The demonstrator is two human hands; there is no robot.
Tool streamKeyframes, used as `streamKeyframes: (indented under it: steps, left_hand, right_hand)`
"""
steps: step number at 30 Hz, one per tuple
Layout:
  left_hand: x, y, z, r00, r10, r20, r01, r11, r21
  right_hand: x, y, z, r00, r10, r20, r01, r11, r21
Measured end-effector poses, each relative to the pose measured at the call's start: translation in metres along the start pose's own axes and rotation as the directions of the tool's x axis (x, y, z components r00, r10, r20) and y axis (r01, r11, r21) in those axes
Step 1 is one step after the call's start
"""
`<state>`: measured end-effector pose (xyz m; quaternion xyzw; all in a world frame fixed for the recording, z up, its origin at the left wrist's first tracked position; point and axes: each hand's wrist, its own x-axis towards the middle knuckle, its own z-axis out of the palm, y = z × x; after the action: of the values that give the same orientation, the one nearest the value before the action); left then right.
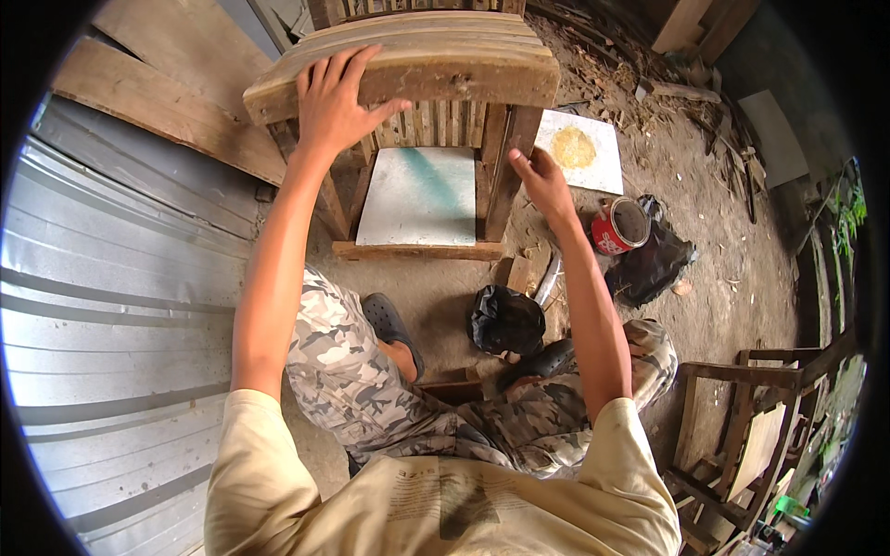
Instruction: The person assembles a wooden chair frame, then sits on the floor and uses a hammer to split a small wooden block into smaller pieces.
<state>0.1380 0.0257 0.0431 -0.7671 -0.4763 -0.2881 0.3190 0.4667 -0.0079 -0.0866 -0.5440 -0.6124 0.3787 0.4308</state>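
Steadying the chair (408, 69), the left hand (334, 107) lies flat and spread on its top rail, fingers splayed over the upper edge and thumb stretched along the front face; it presses rather than grips. The right hand (542, 181) reaches to the chair's right post (508, 167), fingers loosely curled against the wood. It seems to pinch something small there, perhaps a scrap of sandpaper or a rag, but the view is too poor to say, so whether it holds anything I cannot tell.

The chair stands on bare dirt straight ahead of the seated person, its slatted back facing them and a pale panel (422, 195) with a green smear lying inside the frame. Just right of the post sits a white board (579, 148) with a yellowish patch, and nearer the knee an open red can (619, 225) beside a black bag (654, 264). A second black bag (505, 320) rests between the feet, which wear dark clogs. Corrugated metal sheet (120, 306) fills the left, and another chair frame (742, 435) stands at lower right.

The risks, as I judge them: the chair rests on uneven ground and is held only by a flat palm, so a hard push at the post could tip or skid it. The open can is close to the right elbow and could be knocked over by a backward sweep. Rough, unfinished wood may drive splinters into bare fingers.
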Motion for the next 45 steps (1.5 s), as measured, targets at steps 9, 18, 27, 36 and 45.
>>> streamKeyframes:
  steps: [9, 18, 27, 36, 45]
  left_hand:
    - [0.043, -0.028, 0.048, 1.000, -0.026, -0.009, 0.026, 0.999, -0.029]
    - [0.044, -0.016, 0.058, 0.992, -0.044, -0.118, 0.045, 0.999, 0.000]
    - [-0.100, 0.036, 0.112, 0.952, -0.297, 0.071, 0.304, 0.902, -0.307]
    - [-0.197, 0.019, 0.221, 0.351, -0.613, 0.708, 0.912, 0.394, -0.111]
    - [-0.198, -0.010, 0.364, 0.263, -0.711, 0.652, 0.965, 0.180, -0.194]
  right_hand:
    - [-0.005, 0.045, 0.040, 0.966, 0.255, -0.045, -0.258, 0.929, -0.265]
    - [0.002, 0.089, 0.069, 0.985, 0.092, -0.146, -0.127, 0.960, -0.251]
    - [0.001, 0.071, 0.079, 0.974, 0.138, -0.180, -0.175, 0.962, -0.208]
    - [0.003, 0.110, 0.103, 0.939, -0.200, -0.278, 0.152, 0.971, -0.187]
    - [0.006, 0.141, 0.114, 0.855, -0.103, -0.509, 0.079, 0.995, -0.069]
